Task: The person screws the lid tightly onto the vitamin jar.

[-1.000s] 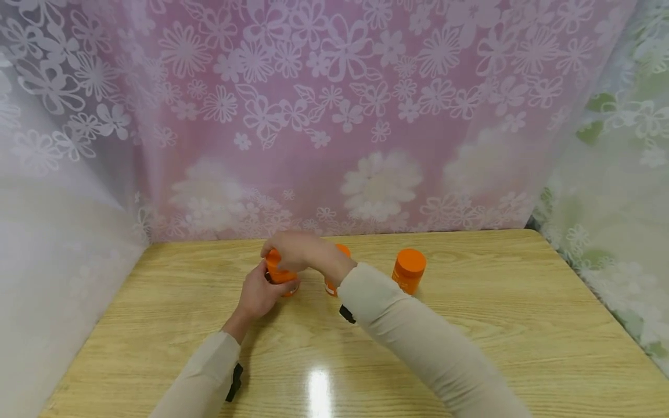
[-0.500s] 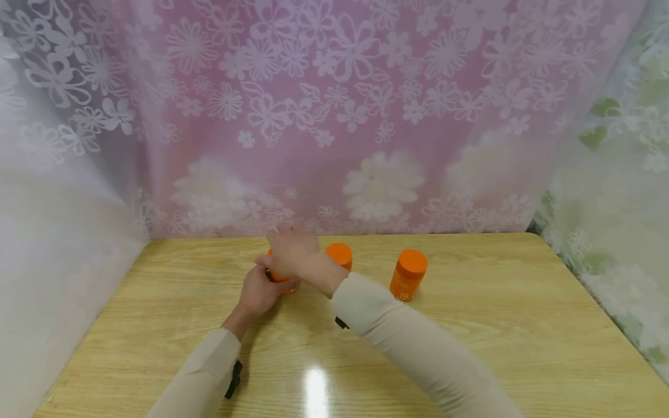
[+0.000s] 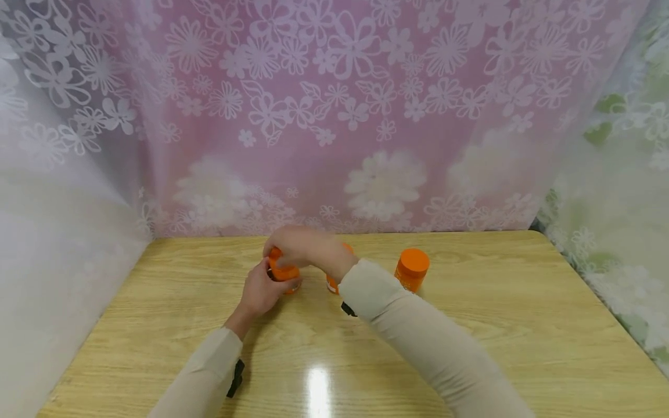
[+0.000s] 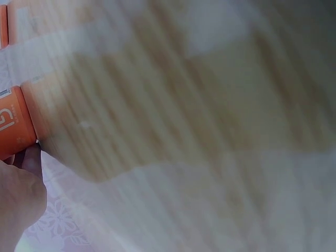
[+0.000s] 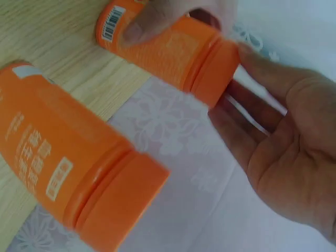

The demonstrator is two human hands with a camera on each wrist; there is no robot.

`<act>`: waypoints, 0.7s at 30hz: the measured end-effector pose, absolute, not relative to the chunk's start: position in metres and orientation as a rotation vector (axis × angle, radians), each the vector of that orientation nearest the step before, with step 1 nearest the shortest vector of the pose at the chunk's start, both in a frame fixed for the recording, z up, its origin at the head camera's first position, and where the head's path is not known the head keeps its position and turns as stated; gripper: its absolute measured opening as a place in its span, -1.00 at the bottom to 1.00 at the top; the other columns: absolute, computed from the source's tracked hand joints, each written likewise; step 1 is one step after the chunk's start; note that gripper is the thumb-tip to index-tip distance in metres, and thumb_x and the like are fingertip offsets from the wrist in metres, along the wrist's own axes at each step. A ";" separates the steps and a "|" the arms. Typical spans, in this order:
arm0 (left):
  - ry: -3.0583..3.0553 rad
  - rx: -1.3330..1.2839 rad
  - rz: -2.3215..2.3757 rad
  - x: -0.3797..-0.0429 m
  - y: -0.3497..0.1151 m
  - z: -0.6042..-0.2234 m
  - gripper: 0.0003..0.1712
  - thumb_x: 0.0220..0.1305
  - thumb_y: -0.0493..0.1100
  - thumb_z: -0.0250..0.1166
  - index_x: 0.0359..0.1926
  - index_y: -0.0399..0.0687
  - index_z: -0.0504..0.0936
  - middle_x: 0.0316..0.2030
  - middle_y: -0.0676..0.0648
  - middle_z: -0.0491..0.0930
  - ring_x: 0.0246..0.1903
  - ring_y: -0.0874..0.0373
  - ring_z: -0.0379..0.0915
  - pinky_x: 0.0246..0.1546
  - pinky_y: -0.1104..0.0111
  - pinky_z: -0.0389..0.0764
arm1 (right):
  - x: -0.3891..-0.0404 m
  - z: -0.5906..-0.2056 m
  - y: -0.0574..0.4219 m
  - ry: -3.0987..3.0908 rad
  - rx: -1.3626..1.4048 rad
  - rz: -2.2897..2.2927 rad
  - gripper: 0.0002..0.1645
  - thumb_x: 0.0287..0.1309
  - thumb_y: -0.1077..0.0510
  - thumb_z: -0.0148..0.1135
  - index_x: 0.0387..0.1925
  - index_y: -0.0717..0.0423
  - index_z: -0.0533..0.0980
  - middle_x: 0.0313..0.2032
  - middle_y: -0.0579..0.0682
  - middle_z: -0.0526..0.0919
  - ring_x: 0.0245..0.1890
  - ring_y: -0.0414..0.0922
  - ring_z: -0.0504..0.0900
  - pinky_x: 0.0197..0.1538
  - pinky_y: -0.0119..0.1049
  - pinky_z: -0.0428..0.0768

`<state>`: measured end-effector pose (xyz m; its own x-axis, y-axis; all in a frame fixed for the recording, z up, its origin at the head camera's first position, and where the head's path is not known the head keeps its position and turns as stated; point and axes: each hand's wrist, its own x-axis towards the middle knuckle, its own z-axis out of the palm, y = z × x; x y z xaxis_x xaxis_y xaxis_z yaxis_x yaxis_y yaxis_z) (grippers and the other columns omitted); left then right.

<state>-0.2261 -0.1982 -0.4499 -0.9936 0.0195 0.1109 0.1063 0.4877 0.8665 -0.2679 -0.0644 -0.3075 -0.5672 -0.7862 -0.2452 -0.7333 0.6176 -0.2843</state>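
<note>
An orange plastic bottle (image 3: pixel 286 273) stands upright on the table at the far left of the row. My left hand (image 3: pixel 261 290) grips its body low down, thumb across the near side. From above, my right hand (image 3: pixel 300 247) pinches the orange screw cap (image 5: pixel 216 72) between thumb and fingertips. The right wrist view shows that cap seated on the bottle's neck and a barcode label (image 5: pixel 112 23) near its base. A second orange bottle (image 5: pixel 63 142) stands close by, partly hidden behind my right wrist in the head view.
A third capped orange bottle (image 3: pixel 412 270) stands farther right, its base partly covered by my right sleeve (image 3: pixel 418 331). The wooden table (image 3: pixel 502 325) meets a pink flowered curtain (image 3: pixel 334 145) at its back edge, with pale curtains at both sides.
My right hand has turned on the cap, rolling over to the right and then back again. My left hand keeps its grip on the bottle, which stays in place.
</note>
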 end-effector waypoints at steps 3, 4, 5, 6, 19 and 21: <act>-2.629 -0.117 -1.502 -0.227 -0.197 -0.449 -0.41 0.03 -0.04 0.50 0.01 -0.16 0.46 -0.15 -0.08 0.58 -0.22 0.07 0.53 -0.21 0.22 0.57 | -0.261 -0.310 -0.067 2.572 -1.173 -0.181 -0.62 0.28 0.17 0.18 0.13 -0.05 0.55 0.07 -0.12 0.57 0.03 -0.14 0.50 0.05 -0.31 0.48; -2.633 -0.121 -1.487 -0.227 -0.197 -0.449 -0.41 0.03 -0.03 0.50 0.02 -0.17 0.46 -0.14 -0.08 0.59 -0.21 0.07 0.53 -0.20 0.22 0.57 | -0.260 -0.311 -0.068 2.584 -1.179 -0.172 -0.62 0.29 0.16 0.18 0.13 -0.05 0.54 0.07 -0.12 0.57 0.04 -0.14 0.51 0.06 -0.30 0.48; -2.637 -0.123 -1.483 -0.227 -0.197 -0.449 -0.40 0.03 -0.03 0.50 0.02 -0.16 0.46 -0.14 -0.08 0.58 -0.21 0.07 0.53 -0.20 0.21 0.57 | -0.260 -0.313 -0.067 2.590 -1.186 -0.173 -0.62 0.29 0.17 0.16 0.14 -0.05 0.54 0.06 -0.12 0.57 0.04 -0.14 0.51 0.06 -0.30 0.48; -2.643 -0.126 -1.479 -0.227 -0.197 -0.450 -0.39 0.03 -0.03 0.49 0.03 -0.16 0.46 -0.13 -0.08 0.58 -0.20 0.07 0.53 -0.19 0.22 0.57 | -0.260 -0.314 -0.067 2.585 -1.207 -0.177 -0.62 0.30 0.18 0.16 0.14 -0.04 0.54 0.06 -0.11 0.57 0.02 -0.14 0.51 0.05 -0.31 0.48; -2.657 -0.122 -1.485 -0.225 -0.196 -0.448 -0.37 0.05 -0.02 0.48 0.08 -0.14 0.43 -0.10 -0.10 0.58 -0.19 0.06 0.53 -0.19 0.22 0.57 | -0.267 -0.324 -0.052 2.583 -1.320 -0.194 -0.49 0.29 0.04 0.19 0.26 -0.08 0.44 0.19 -0.12 0.47 0.14 -0.14 0.44 0.13 -0.26 0.42; -2.653 -0.129 -1.471 -0.225 -0.195 -0.447 -0.37 0.05 -0.02 0.48 0.08 -0.13 0.43 -0.10 -0.10 0.59 -0.18 0.06 0.54 -0.19 0.21 0.57 | -0.265 -0.325 -0.051 2.624 -1.311 -0.196 -0.48 0.27 0.02 0.21 0.25 -0.09 0.45 0.18 -0.14 0.48 0.14 -0.14 0.45 0.12 -0.25 0.43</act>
<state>-0.2248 -0.1951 -0.4473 -0.9909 0.0233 0.1328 0.1250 0.5285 0.8397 -0.2651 -0.0509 -0.3253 -0.5863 -0.8012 -0.1201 -0.7745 0.5978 -0.2068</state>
